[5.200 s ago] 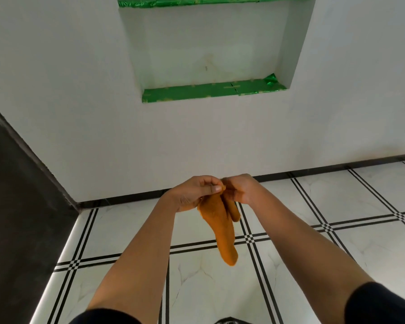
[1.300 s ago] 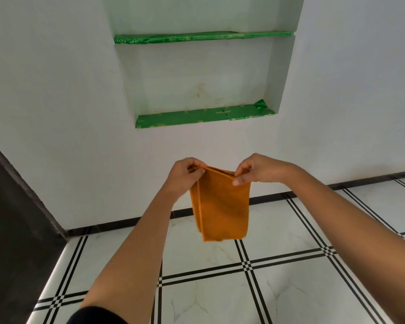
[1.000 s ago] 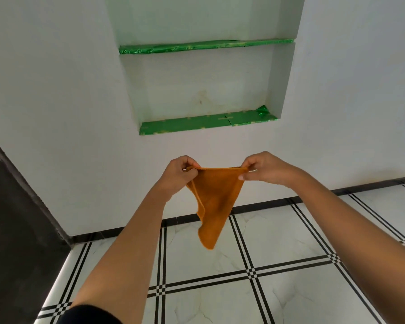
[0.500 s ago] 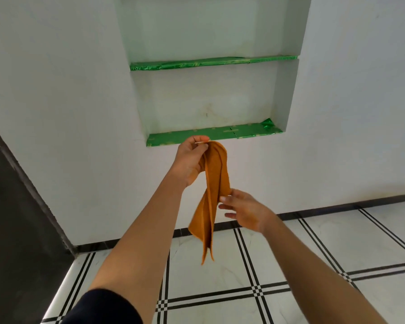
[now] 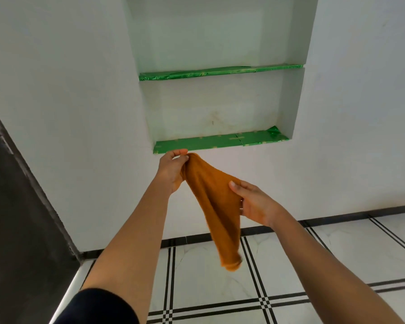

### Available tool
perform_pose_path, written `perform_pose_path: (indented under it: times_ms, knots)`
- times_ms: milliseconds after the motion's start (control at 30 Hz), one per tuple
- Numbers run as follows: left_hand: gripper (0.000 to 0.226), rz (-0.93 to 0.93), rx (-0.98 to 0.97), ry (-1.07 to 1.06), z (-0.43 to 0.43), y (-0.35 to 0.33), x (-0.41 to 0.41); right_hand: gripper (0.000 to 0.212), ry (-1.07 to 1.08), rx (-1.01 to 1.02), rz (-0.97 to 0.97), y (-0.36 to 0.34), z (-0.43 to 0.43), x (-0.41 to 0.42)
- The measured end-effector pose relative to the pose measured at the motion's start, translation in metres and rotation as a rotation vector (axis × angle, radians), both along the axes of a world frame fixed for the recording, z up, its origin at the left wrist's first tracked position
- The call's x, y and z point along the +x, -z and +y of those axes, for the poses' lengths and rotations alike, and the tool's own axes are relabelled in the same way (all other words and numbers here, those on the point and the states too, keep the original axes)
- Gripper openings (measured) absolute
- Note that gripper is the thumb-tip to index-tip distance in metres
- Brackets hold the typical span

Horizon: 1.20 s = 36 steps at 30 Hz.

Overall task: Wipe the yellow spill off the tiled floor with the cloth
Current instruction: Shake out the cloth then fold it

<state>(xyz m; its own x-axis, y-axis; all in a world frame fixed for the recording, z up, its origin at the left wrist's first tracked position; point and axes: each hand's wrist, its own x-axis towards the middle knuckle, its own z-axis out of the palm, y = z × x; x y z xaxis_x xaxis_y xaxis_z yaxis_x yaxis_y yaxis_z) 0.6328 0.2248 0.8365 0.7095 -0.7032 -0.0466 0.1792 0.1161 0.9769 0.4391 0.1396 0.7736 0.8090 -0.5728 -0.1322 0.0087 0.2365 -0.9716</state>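
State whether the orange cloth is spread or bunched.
Bunched: orange cloth hangs as a gathered strip, left hand pinching its top, right hand holding midway.

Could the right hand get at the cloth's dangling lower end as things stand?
Probably yes. The right hand holds the orange cloth midway while the left hand pinches its top; the lower end hangs free above the tiled floor, nothing in between.

cloth (image 5: 216, 206): soft matt fabric | floor (image 5: 313, 265): glossy tile | shelf lining (image 5: 220, 141): shiny foil
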Motion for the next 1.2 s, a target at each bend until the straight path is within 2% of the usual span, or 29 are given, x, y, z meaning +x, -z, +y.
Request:
perform_pose_path:
  times_ms: [100,267,367,467,533,600,700,800,900,967,1033,1100,1200]
  knots:
    - [0.023,0.040,0.030,-0.018,0.001,0.009,0.005,0.030,-0.010,0.025,-0.053,-0.013,0.004,-0.001]
    - [0.036,0.217,0.057,0.066,0.009,0.025,0.001,0.050,-0.134,-0.030,-0.098,-0.036,0.009,0.005]
    - [0.057,0.348,0.161,0.231,0.019,0.045,-0.013,0.049,-0.121,-0.027,-0.125,-0.048,0.010,0.011]
    - [0.086,0.397,0.236,0.522,0.026,0.068,-0.032,0.050,-0.092,0.038,-0.188,-0.051,0.008,0.015]
    - [0.093,0.422,0.193,0.650,0.030,0.075,-0.042,0.054,-0.070,0.057,-0.206,-0.050,0.008,0.017]
    - [0.093,0.463,0.106,0.691,0.035,0.076,-0.052,0.056,-0.048,0.080,-0.227,-0.046,0.009,0.020]
    - [0.088,0.544,0.020,0.564,0.038,0.077,-0.057,0.052,0.010,0.134,-0.247,-0.042,0.009,0.023]
    - [0.074,0.484,0.021,0.486,0.038,0.079,-0.050,0.053,0.024,0.140,-0.180,-0.041,0.004,0.021]
    - [0.058,0.403,0.032,0.382,0.034,0.076,-0.037,0.063,-0.014,0.104,-0.050,-0.041,-0.004,0.014]
    - [0.051,0.283,0.073,0.276,0.032,0.070,-0.031,0.070,-0.037,0.076,0.020,-0.041,-0.009,0.008]
    - [0.042,0.188,0.094,0.210,0.031,0.060,-0.028,0.066,-0.062,0.042,0.071,-0.043,-0.009,0.005]
    - [0.032,0.073,0.120,0.153,0.029,0.051,-0.026,0.060,-0.002,-0.024,0.157,-0.045,-0.010,0.003]
    - [0.033,-0.161,0.202,0.063,0.026,0.045,-0.020,0.059,0.195,-0.133,0.291,-0.046,-0.012,0.002]
